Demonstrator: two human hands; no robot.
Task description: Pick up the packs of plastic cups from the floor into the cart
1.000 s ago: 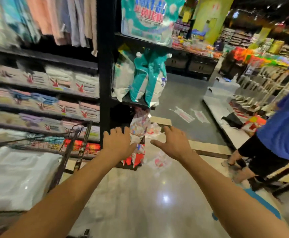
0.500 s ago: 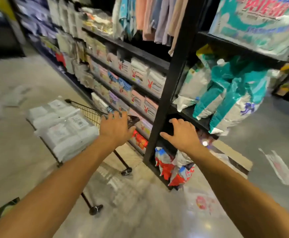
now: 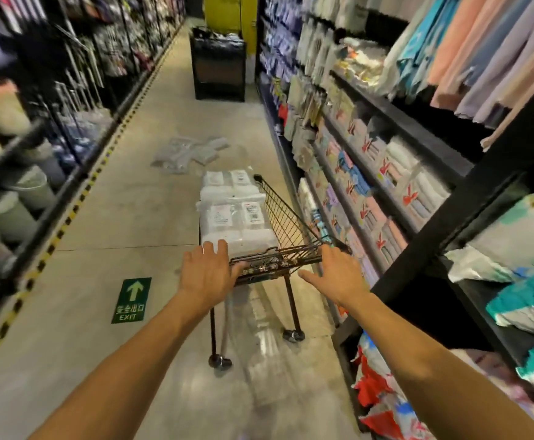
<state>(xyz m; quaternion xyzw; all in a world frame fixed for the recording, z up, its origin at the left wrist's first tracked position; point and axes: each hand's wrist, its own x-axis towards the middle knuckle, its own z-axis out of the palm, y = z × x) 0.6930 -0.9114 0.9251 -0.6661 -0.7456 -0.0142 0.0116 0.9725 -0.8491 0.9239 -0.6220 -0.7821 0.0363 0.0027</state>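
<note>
After they left the shelf, left hand and right hand reach for the cart handle, grips spread.

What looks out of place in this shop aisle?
A loose heap of clear packs lies scattered on the floor in the middle of the aisle, just beyond the cart. They lie at mixed angles and overlap, while the packs in the cart are stacked neatly. Nothing else stands out.
</note>
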